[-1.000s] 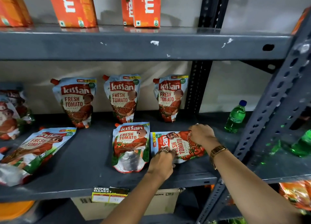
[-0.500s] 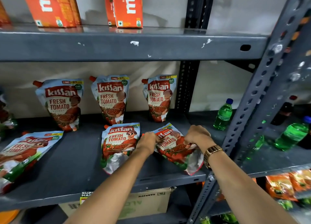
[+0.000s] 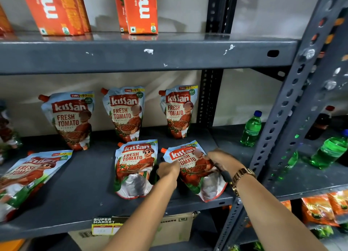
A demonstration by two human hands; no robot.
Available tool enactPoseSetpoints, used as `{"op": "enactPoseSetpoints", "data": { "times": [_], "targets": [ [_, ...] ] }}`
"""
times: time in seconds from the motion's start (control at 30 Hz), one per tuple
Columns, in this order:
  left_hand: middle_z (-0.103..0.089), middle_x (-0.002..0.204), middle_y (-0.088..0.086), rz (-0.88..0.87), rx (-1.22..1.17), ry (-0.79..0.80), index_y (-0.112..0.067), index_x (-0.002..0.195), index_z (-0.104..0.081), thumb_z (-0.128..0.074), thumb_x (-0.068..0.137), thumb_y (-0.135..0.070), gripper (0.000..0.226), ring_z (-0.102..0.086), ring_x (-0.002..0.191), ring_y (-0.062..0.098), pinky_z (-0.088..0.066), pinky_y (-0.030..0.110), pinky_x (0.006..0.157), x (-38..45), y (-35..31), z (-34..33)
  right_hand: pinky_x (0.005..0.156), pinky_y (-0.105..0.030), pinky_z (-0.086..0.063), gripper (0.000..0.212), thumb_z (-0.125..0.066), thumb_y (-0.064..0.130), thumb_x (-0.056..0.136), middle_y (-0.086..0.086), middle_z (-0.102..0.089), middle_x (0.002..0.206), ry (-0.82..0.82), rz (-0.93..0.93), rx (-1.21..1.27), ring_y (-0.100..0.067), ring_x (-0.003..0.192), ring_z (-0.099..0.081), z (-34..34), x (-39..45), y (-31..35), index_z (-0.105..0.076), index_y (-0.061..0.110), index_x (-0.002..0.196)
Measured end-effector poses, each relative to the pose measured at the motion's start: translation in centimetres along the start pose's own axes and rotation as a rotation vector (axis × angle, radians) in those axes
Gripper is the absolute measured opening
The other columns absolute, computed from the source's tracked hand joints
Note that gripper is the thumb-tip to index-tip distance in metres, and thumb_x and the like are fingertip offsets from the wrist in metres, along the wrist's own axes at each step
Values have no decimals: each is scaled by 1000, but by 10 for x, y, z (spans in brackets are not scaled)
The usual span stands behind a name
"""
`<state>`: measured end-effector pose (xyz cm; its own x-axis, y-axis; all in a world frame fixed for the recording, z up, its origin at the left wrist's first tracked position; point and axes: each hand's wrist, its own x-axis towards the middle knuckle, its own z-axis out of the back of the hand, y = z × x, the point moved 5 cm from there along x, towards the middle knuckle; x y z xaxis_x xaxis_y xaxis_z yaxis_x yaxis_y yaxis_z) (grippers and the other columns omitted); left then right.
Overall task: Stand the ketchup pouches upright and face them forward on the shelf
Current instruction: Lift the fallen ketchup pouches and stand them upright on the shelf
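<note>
Three Kissan ketchup pouches stand upright against the back wall of the grey shelf (image 3: 79, 183): one at the left (image 3: 69, 118), one in the middle (image 3: 125, 112), one at the right (image 3: 178, 109). Nearer the front, a pouch (image 3: 134, 167) lies flat, label up. Beside it a tilted pouch (image 3: 195, 169) is partly raised, spout pointing up-left. My left hand (image 3: 167, 169) grips its left side and my right hand (image 3: 222, 161) grips its right side. Another pouch (image 3: 28, 177) lies flat at the far left.
Orange juice cartons (image 3: 56, 9) stand on the shelf above. A green bottle (image 3: 251, 129) stands at the shelf's right end, beside the perforated upright post (image 3: 282, 118). More bottles (image 3: 329, 151) sit on the neighbouring shelf. A cardboard box (image 3: 169, 228) is below.
The pouch in my hands has turned from lying sideways to label facing me, its top lifted off the shelf. My left hand moved from its lower edge to its left side.
</note>
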<state>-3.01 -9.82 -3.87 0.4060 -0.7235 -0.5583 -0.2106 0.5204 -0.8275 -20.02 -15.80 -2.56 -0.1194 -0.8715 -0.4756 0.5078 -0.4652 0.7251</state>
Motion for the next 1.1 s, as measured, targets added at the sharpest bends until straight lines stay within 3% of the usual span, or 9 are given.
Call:
{"op": "enactPoseSetpoints", "data": {
  "times": [0.1,0.23,0.3,0.4,0.5,0.63,0.8,0.93,1.1],
  "targets": [
    [-55,131,19,79,-39,101,0,118,-54,-53,88,0,30,-51,120,36,-48,46,91,-3,0,-3,75,-34,-48,3,-57,6,83,-10,-61,75,-40,-13,9,-25,76,-59,2,-11,2,-56,4,85],
    [-55,130,18,114,-52,169,3,118,-53,-58,83,8,36,-49,123,37,-47,49,87,-2,-2,-2,78,-31,-43,24,-57,4,84,-15,-59,98,-86,-15,-16,-28,95,-59,2,-15,2,-53,1,107],
    [-60,126,17,111,-60,155,2,112,-57,-63,79,9,34,-53,118,36,-48,51,89,2,0,0,74,-29,-41,27,-57,5,84,-17,-60,101,-103,-14,-32,-27,90,-58,1,-16,2,-52,0,110],
    [-64,116,16,70,-72,146,0,89,-60,-64,77,9,15,-57,112,33,-48,52,95,4,0,-1,70,-28,-42,11,-55,4,83,-17,-62,88,-152,-22,1,-24,80,-57,5,-17,2,-57,1,94],
    [-61,101,15,0,-93,120,-11,65,-50,-64,78,9,28,-57,100,30,-49,47,92,0,-8,-3,61,-26,-46,13,-50,1,84,-12,-57,54,-229,-43,87,-24,61,-60,11,-23,0,-54,0,71],
    [-70,104,15,-140,-65,118,-11,72,-62,-66,74,8,20,-63,92,28,-53,43,88,-2,-25,-12,30,-12,-34,26,-47,4,88,-6,-55,31,-305,-28,245,-15,28,-50,19,-33,-3,-54,4,62],
    [-68,114,13,-404,26,115,-4,108,-62,-70,72,7,38,-64,104,29,-54,43,90,-15,-59,-21,63,-27,-48,21,-48,8,90,-17,-70,101,-448,102,484,-24,73,-62,29,-38,11,-67,6,99],
    [-65,111,14,-627,104,148,-2,111,-57,-65,73,14,42,-62,106,29,-53,40,90,-28,-77,-26,66,-24,-50,24,-47,3,89,-12,-69,107,-562,142,605,-23,80,-62,31,-41,8,-67,5,102],
    [-58,110,3,-664,197,218,-4,121,-53,-65,75,12,50,-54,107,17,-46,39,100,-26,-73,-24,82,-36,-53,22,-44,-4,84,-17,-69,105,-629,202,527,-29,94,-63,28,-43,2,-64,3,90]
  ]
}}
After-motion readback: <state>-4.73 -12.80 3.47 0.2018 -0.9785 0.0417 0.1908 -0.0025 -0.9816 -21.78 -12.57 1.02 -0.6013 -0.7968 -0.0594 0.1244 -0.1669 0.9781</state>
